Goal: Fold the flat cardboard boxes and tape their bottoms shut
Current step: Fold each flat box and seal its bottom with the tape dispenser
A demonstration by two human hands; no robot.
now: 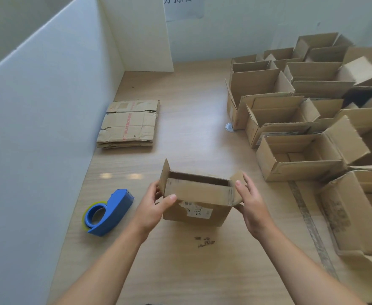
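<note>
1. White walls (37, 106) are standing around a wide wooden tabletop (191, 111).
2. Many open boxes (299, 157) are sitting packed together on the right side, with their flaps sticking up.
3. A flat stack (127, 126) of unfolded boxes is lying far off on the left, next to the wall.
4. The box (198, 194) for this job is sitting in the middle, close to the person and between both hands. It is already opened up into a box shape. Its long side is running from left to right. Its open end is pointing up and a little away, and its flaps are not folded in yet. I cannot tell if it is touching the tabletop.
5. The blue tape holder (108, 212) is lying on the tabletop just to the left of the box. The left hand is much nearer to it. Its long side is pointing from near-left to far-right.
6. The left grip (154, 205), a bare hand, is pinching the left end of the box, with the thumb on the front.
7. The right grip (251, 201) is holding the right end, with its fingers pressing on the side flap.
8. A white label (197, 211) is facing the person.
</note>
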